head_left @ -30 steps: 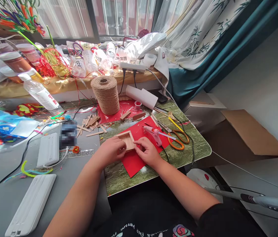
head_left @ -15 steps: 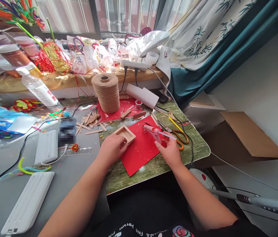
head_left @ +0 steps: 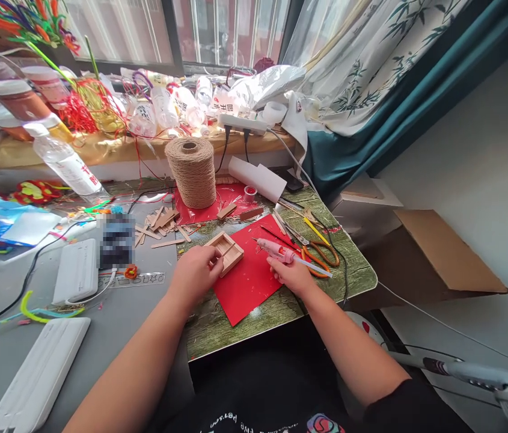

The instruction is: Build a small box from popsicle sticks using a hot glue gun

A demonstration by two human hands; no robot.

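A small shallow wooden box [head_left: 234,260] lies open side up over the left edge of a red sheet [head_left: 244,300]. My left hand [head_left: 195,269] is closed at its near left side, fingertips curled over the rim, partly hiding the inside. A thin wooden strip [head_left: 227,248] shows within the box. In my right hand [head_left: 292,276] is a pink hot glue gun [head_left: 276,250], its nozzle pointing left toward the box. A translucent glue stick [head_left: 319,268] sticks out of its back.
Scissors with orange handles [head_left: 326,252] and a yellow tool [head_left: 314,230] lie right of the sheet. Behind stand a twine spool [head_left: 190,174] and a white paper roll [head_left: 256,178]. Wooden sticks [head_left: 159,225] are piled at left, near white power banks [head_left: 76,270]. A cardboard box [head_left: 447,252] stands beyond the table's right edge.
My right hand has brought the glue gun left, closer to the wooden box. My left hand's fingers have shifted slightly at the rim. The whole view has moved a little.
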